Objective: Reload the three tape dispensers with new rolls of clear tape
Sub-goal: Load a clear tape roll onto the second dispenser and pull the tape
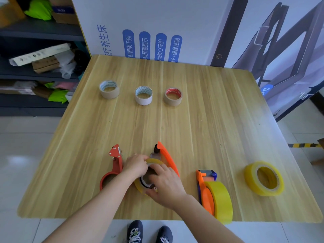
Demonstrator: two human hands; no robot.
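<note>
Three tape dispensers lie near the table's front edge. The red dispenser at the left has an open ring with no roll in it. The middle orange dispenser has a yellowish clear tape roll at its hub. My left hand grips the top of that roll. My right hand curls over the roll's right side and hub. The right orange-and-blue dispenser carries a full yellowish roll. A loose yellowish roll lies at the far right.
Three spent cardboard cores stand in a row farther back: left core, middle core, red-lined core. A large printed box stands behind the wooden table. Shelves are at the left. My shoes show below the front edge.
</note>
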